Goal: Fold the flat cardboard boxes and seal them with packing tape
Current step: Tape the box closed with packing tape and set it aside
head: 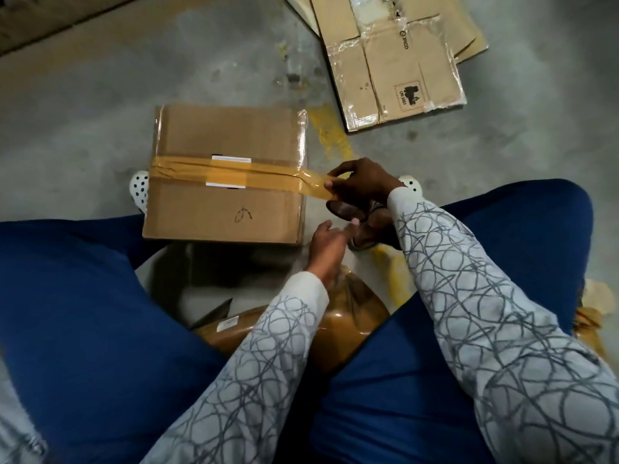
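Fingers (330, 185) of the right hand (363, 187) pinch the free end of a strip of brown tape (234, 177), holding it taut just past the right edge of the box (226, 172). Below it, the left hand (330, 249) is loosely spread, thumb and forefinger apart and gripping nothing, its fingertips just beside a dark roll-like object (345, 211) tucked under the right wrist; it is probably the tape roll, but shadow hides too much to be sure.

That box is folded shut and sits on the concrete floor (100, 95) between the person's knees, its long axis running away from the camera and tilted slightly. Across the middle of the lid the tape runs the short way, left to right, covering the seam and partly covering a white label (231, 159), then leaves the lid at the right edge and slopes slightly down to the pinching fingers.

Up at the far right, well apart from the box, a flattened box (395, 61) lies on the floor with clear tape on its edges. Near the person's lap, partly under the left sleeve (268, 346), lies a brown plastic-wrapped bundle (348, 323).
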Demonstrator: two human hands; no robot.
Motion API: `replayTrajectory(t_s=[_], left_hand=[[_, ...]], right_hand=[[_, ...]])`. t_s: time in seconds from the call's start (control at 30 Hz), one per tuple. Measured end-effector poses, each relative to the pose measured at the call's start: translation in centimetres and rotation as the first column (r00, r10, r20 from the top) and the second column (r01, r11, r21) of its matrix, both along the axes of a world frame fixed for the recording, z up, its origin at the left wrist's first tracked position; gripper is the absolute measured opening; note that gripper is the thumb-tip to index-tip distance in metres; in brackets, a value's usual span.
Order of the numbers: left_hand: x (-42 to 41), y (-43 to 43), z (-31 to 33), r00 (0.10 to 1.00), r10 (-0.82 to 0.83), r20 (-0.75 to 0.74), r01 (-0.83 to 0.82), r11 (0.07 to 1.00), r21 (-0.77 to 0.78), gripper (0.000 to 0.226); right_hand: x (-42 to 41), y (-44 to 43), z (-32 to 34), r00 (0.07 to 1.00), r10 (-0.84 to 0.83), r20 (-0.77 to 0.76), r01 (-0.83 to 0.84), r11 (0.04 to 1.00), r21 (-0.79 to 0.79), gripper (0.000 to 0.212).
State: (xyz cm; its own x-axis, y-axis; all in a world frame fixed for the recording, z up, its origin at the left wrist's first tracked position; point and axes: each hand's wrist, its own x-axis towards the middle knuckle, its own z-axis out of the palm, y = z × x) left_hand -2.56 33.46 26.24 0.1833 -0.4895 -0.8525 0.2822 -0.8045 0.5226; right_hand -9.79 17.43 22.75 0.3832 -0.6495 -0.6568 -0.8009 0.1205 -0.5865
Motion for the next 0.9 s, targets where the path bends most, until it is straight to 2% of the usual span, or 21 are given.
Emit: replayTrajectory(t_s=[0.03,0.07,0.1,0.17,0.2,0.27,0.33,0.37,0.4,0.43,0.47,0.53,0.6,0.67,0.77,0.9], left_hand=[[-0.6,-1.1,-0.7,0.983,0.133,-0.127,-0.130,0.991,0.032,0.069],[-1.1,-1.9,-1.5,0.952,0.239,-0.191,-0.233,0.971,0.049,0.064],[-1.3,-2.4,-2.3,0.927,0.320,-0.194,-0.315,0.947,0.055,0.053],[-1.5,-3.3,-3.7,0.906,0.415,-0.083,-0.413,0.910,0.039,0.019],[-1.6,-3.4,-4.5,0.902,0.431,-0.034,-0.430,0.902,0.031,0.010],[-1.6,-3.4,-5.5,0.892,0.452,-0.011,-0.452,0.892,0.028,0.013],[-1.4,-3.6,-6.7,0.902,0.429,0.046,-0.429,0.903,-0.007,0.018],[-1.2,-3.5,-7.3,0.918,0.381,0.105,-0.380,0.924,-0.036,0.020],[-1.2,-3.6,-7.8,0.929,0.329,0.168,-0.325,0.944,-0.053,0.019],[-1.2,-3.5,-8.1,0.930,0.285,0.232,-0.276,0.958,-0.071,0.020],[-1.2,-3.6,-8.8,0.924,0.252,0.289,-0.238,0.968,-0.082,0.022],[-1.3,-3.6,-9.2,0.898,0.222,0.380,-0.180,0.973,-0.143,0.027],[-1.2,-3.7,-9.3,0.861,0.183,0.475,-0.108,0.978,-0.181,0.036],[-1.2,-3.7,-9.8,0.824,0.120,0.554,-0.039,0.987,-0.154,0.037],[-1.2,-3.6,-10.1,0.835,0.106,0.539,-0.036,0.990,-0.140,0.029],[-1.0,-4.0,-10.2,0.842,0.095,0.531,-0.024,0.990,-0.140,0.024]], right_hand=[[-0.1,0.0,-0.2,0.999,-0.040,0.021,0.039,0.998,0.043,0.042],[-0.2,0.1,-0.6,0.997,-0.070,0.024,0.068,0.995,0.074,0.046],[-0.4,0.3,-1.0,0.997,-0.079,0.019,0.077,0.992,0.095,0.050],[-1.1,0.1,-1.7,0.994,-0.098,0.040,0.088,0.977,0.194,0.051],[-1.6,-0.3,-2.2,0.987,-0.141,0.074,0.116,0.954,0.278,0.047],[-2.8,-1.5,-3.4,0.937,-0.325,0.129,0.249,0.879,0.406,0.032],[-3.8,-3.1,-6.2,0.833,-0.541,0.112,0.482,0.811,0.333,0.021],[-4.2,-3.8,-8.2,0.799,-0.597,0.072,0.572,0.792,0.213,0.018],[-4.6,-4.3,-10.4,0.805,-0.593,-0.003,0.592,0.804,0.058,0.017],[-4.9,-4.7,-12.3,0.833,-0.545,-0.095,0.542,0.838,-0.062,0.018],[-4.9,-5.0,-14.4,0.861,-0.478,-0.175,0.466,0.878,-0.109,0.017],[-4.4,-5.2,-17.9,0.921,-0.307,-0.238,0.296,0.952,-0.081,0.015],[-3.6,-4.9,-21.1,0.952,-0.057,-0.299,0.035,0.996,-0.077,0.019],[-2.8,-3.9,-23.5,0.950,0.091,-0.300,-0.132,0.984,-0.122,0.023],[-2.1,-2.2,-25.3,0.956,0.122,-0.265,-0.184,0.957,-0.225,0.020],[-1.7,-2.3,-26.6,0.931,0.198,-0.305,-0.300,0.893,-0.336,0.022]])
